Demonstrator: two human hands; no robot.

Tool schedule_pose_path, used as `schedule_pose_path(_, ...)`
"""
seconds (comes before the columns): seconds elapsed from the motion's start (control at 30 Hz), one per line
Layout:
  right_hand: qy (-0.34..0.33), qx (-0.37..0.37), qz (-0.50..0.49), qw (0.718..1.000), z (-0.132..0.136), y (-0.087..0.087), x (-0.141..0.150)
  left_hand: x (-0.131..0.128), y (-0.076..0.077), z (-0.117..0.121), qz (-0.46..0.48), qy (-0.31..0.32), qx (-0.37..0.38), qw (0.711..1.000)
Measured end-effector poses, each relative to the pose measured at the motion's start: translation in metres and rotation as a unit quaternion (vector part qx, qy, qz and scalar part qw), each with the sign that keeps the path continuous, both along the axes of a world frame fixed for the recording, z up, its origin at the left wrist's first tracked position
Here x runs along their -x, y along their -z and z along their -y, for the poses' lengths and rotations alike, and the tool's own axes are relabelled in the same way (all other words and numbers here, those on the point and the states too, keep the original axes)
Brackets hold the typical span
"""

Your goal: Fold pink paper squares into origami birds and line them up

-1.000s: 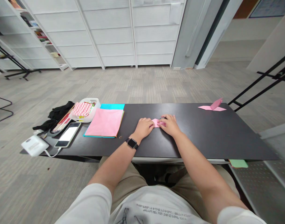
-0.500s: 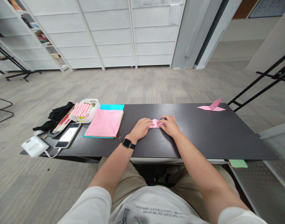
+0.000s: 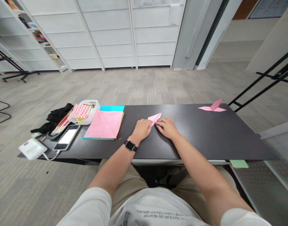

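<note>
A small piece of folded pink origami paper [image 3: 154, 118] lies tilted on the dark table, its narrow point aimed up and to the right. My left hand [image 3: 143, 129], with a black watch at the wrist, grips the paper's lower left end. From the other side, my right hand [image 3: 167, 127] has its thumb and index finger pinched at the lower right edge of the fold. The fingertips cover part of the paper's near end. To the left lies a stack of square coloured paper [image 3: 104, 124], pink on top.
A finished-looking pink folded figure [image 3: 213, 106] stands at the far right of the table [image 3: 212, 135]. At the left are a white basket [image 3: 95, 110], a phone [image 3: 67, 137], a white charger [image 3: 33, 148] with cable, and black cloth [image 3: 60, 112]. Green paper [image 3: 238, 164] sits below the near edge.
The folded paper has turned from lying nearly level to slanting up and to the right. My right hand has shifted from on top of it to its lower right edge.
</note>
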State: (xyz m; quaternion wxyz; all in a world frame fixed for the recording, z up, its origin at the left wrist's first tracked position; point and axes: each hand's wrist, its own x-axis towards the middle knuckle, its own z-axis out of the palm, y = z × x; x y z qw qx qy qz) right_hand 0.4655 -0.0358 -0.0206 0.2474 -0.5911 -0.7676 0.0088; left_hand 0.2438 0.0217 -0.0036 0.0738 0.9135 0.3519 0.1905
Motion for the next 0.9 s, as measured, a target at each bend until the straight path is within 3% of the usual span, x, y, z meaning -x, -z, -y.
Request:
schedule_pose_path(0.37,0.078,-0.012,-0.009,0.997,-0.001,0.005,-0.004,-0.004,-0.006,0.008,0.058,0.141,0.040,0.987)
schedule_pose_path(0.53,0.070,0.003,-0.015,0.997,-0.003,0.008,-0.009,0.002,-0.002,-0.001,0.103,0.111,0.039,0.988)
schedule_pose_path(0.73,0.054,0.008,-0.016,0.998,-0.004,0.003,-0.008,0.003,0.006,-0.003,0.064,0.105,0.050,0.991)
schedule_pose_path(0.9,0.040,0.001,-0.045,0.998,0.002,-0.004,-0.011,0.001,0.003,-0.003,0.054,0.078,0.047,0.994)
